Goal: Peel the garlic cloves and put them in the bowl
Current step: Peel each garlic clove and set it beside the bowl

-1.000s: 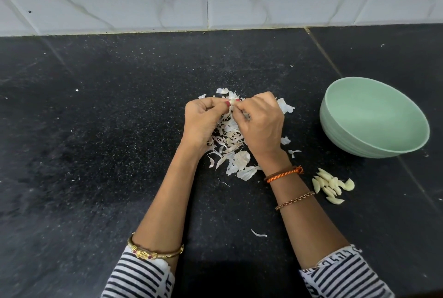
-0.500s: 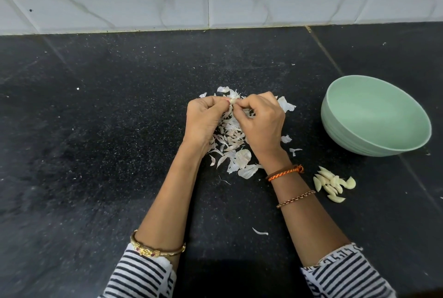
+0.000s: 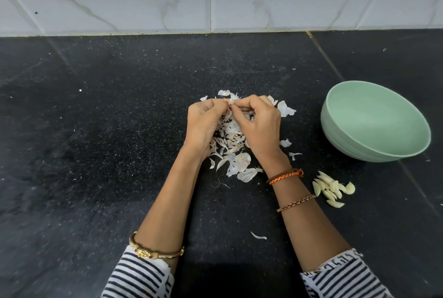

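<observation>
Fingertips of the left hand [image 3: 203, 122] and right hand [image 3: 260, 125] pinch one small pale garlic clove [image 3: 232, 101] between them, above a heap of papery white skins [image 3: 230, 139]. Smooth peeled cloves [image 3: 332, 188] lie near the round mint-green bowl [image 3: 374, 125].

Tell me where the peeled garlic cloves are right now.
In the head view, the pile of pale peeled garlic cloves lies on the black speckled stone counter, outside the mint-green round bowl, just right of the right forearm and nearer the person than that bowl.
</observation>
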